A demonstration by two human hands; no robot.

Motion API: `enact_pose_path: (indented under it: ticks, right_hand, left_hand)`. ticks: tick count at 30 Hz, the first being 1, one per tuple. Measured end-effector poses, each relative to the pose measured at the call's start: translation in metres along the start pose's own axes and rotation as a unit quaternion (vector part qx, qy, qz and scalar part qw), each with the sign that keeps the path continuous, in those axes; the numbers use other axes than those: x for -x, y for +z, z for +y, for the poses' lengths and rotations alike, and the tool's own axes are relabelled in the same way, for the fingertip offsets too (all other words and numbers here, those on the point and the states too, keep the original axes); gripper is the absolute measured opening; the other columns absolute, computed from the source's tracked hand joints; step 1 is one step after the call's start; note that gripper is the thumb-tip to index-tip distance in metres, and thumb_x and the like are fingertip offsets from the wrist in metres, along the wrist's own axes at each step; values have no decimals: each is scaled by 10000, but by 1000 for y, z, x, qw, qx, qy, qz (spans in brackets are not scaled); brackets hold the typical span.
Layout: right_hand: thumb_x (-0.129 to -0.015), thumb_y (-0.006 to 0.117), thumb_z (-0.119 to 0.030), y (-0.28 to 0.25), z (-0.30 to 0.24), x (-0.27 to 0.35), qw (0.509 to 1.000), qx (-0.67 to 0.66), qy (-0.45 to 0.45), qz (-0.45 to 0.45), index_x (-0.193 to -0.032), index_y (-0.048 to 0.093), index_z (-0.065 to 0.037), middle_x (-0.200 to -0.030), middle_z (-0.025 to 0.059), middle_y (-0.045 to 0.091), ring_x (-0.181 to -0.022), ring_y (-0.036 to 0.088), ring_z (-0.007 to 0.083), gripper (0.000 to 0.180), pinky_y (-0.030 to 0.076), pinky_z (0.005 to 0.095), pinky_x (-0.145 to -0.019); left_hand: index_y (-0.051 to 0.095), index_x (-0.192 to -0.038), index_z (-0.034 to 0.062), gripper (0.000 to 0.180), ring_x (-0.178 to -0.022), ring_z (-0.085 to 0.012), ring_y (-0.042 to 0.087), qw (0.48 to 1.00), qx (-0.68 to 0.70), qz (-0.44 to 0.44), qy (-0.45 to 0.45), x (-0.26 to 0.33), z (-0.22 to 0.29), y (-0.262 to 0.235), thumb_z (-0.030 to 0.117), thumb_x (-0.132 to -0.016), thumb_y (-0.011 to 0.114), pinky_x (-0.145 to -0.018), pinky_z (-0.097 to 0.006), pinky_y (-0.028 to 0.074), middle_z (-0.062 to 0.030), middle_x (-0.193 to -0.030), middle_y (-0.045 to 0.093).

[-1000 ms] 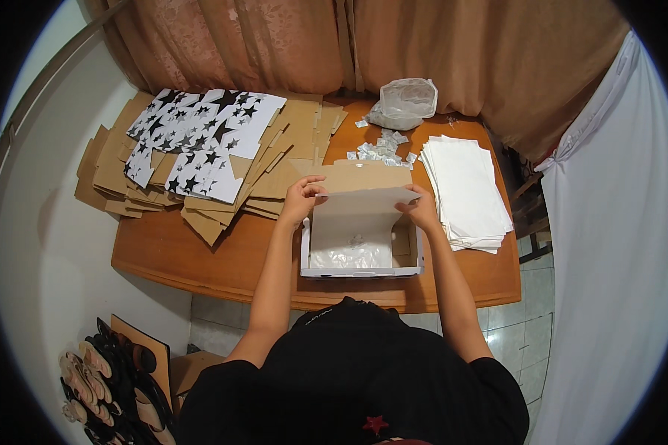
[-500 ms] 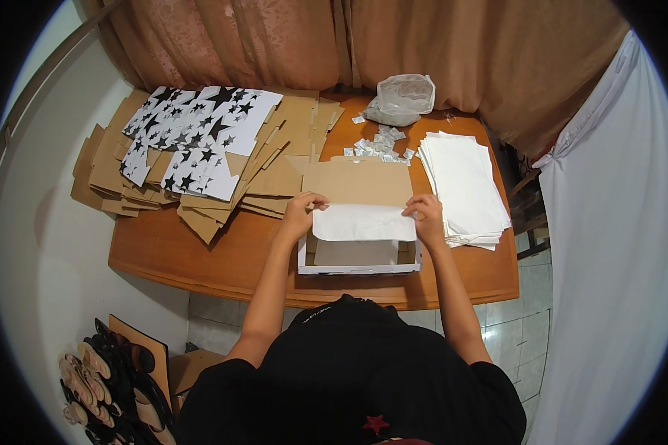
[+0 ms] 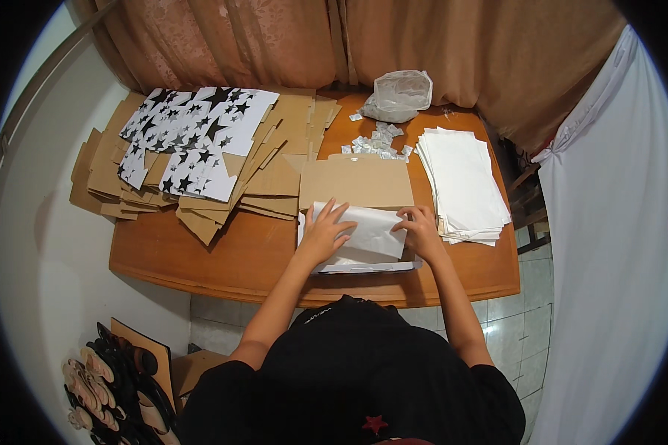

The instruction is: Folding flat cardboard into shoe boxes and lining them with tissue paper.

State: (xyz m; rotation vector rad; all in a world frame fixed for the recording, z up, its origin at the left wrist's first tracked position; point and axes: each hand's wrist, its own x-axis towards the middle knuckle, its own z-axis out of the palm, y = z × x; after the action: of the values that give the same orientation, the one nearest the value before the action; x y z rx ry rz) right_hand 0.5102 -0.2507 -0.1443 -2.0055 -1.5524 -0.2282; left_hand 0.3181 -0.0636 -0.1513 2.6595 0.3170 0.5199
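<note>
An open cardboard box [image 3: 355,178] stands near the table's front edge, its brown lid folded back away from me. A sheet of white paper [image 3: 375,231] lies over the box's opening and covers most of the inside. My left hand [image 3: 323,236] rests on the sheet's left part with its fingers spread. At the right edge of the sheet, my right hand [image 3: 421,228] has its fingers bent and pinches the paper. Only the box's low white front wall shows below the sheet.
Flattened cardboard boxes [image 3: 274,178], some printed with black stars, pile up at the left. White paper sheets [image 3: 464,185] are stacked at the right. Small white packets [image 3: 378,143] lie scattered behind the box, near a clear plastic bag [image 3: 401,96]. Sandals [image 3: 96,378] stand at lower left.
The white sheet has come down into the box opening, toward me. My left hand has moved right and down onto the sheet and spread its fingers; my right hand shifted slightly toward me.
</note>
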Motion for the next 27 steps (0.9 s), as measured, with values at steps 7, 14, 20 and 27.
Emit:
enact_pose_path:
  ticks: [7, 14, 20, 27]
  right_hand:
    - [-620, 554, 95, -18, 8, 4, 973, -57, 106, -198, -693, 701, -199, -1144, 17, 550, -1103, 446, 267, 337, 336, 390, -960]
    - [-702, 497, 34, -13, -21, 1, 955, 65, 117, -264, -793, 734, -264, -1285, 18, 480, -1267, 306, 322, 392, 132, 585, -1044]
    - [-719, 517, -41, 8, -23, 12, 956, 52, 94, -272, -801, 732, -294, -1349, 15, 424, -1324, 188, 370, 342, 19, 683, -1011]
    - [-709, 583, -136, -4, -19, -10, 964, 28, 117, -239, -962, 676, -256, -1335, 70, 426, -1299, 256, 352, 295, 141, 625, -1029]
  left_hand:
    - [650, -978, 214, 228, -1259, -254, 345, 997, -4, -77, -29, 7, 7, 5, 211, -749, 661, -1018, -590, 151, -20, -1239, 490]
    - [622, -1047, 233, 342, -1286, -261, 305, 998, 15, -54, 9, 2, 18, 21, 206, -713, 694, -1016, -580, 147, -15, -1272, 465]
    - [660, -957, 219, 292, -1288, -263, 302, 998, -23, -63, -3, -7, 6, 27, 116, -687, 696, -1004, -614, 152, -19, -1272, 478]
    - [662, -837, 195, 134, -1293, -264, 303, 993, -31, -113, -20, 8, -10, 13, 187, -707, 689, -995, -618, 129, -3, -1201, 538]
